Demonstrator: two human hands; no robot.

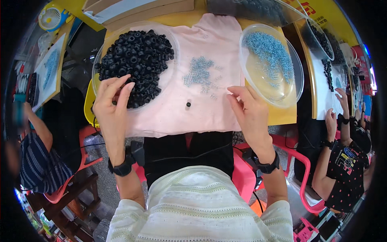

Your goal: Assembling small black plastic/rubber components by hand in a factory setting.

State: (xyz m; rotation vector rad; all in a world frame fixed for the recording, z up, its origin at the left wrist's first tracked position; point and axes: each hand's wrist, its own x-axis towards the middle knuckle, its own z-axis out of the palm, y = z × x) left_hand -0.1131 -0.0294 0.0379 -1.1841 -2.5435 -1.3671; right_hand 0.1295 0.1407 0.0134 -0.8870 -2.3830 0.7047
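Note:
My left hand (111, 105) rests at the near edge of a clear bowl (169, 36) heaped with black rubber rings (135, 60), fingertips touching the rings. Whether it holds one I cannot tell. My right hand (250, 111) hovers over the pink cloth (201, 109), fingers loosely apart and empty, just right of a loose pile of small blue-grey screws (199, 74). One single black ring (188, 104) lies on the cloth between my hands. A second clear bowl (278, 94) at the right holds more blue-grey screws (268, 52).
Cardboard boxes (141, 10) lie at the yellow table's far edge. A person in a striped shirt (36, 161) sits at left, another person (346, 161) works at right beside trays of black rings (326, 68). Red plastic chairs (300, 161) stand around me.

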